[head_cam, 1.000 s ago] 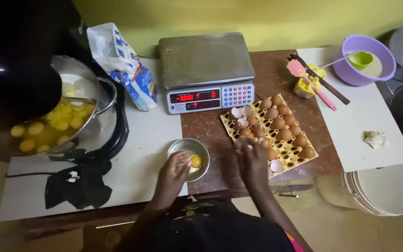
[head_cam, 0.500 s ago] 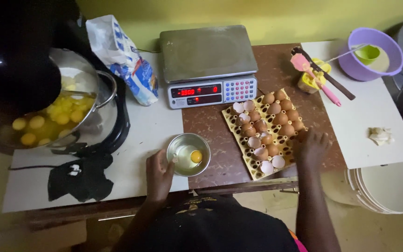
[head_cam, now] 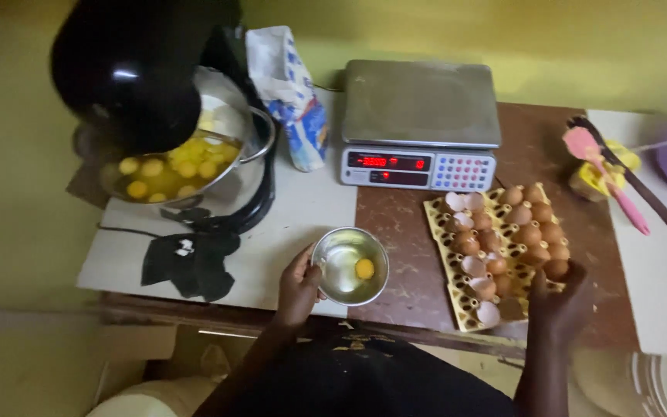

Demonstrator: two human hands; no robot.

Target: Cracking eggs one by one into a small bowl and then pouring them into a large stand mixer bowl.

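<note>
Head view: left hand (head_cam: 299,287) cupped on rim of small steel bowl (head_cam: 350,265) w/ one yolk, at table edge. Right hand (head_cam: 556,297) closed around brown egg (head_cam: 556,269) at tray (head_cam: 445,245) corner. Egg light, brittle (hold sides, gentle squeeze).

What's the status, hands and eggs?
Left hand grips small steel bowl, one yolk inside. Right hand on egg in tray. Nothing obstructing.

A scale (head_cam: 420,104) stands beside a flour bag (head_cam: 291,96).
</note>
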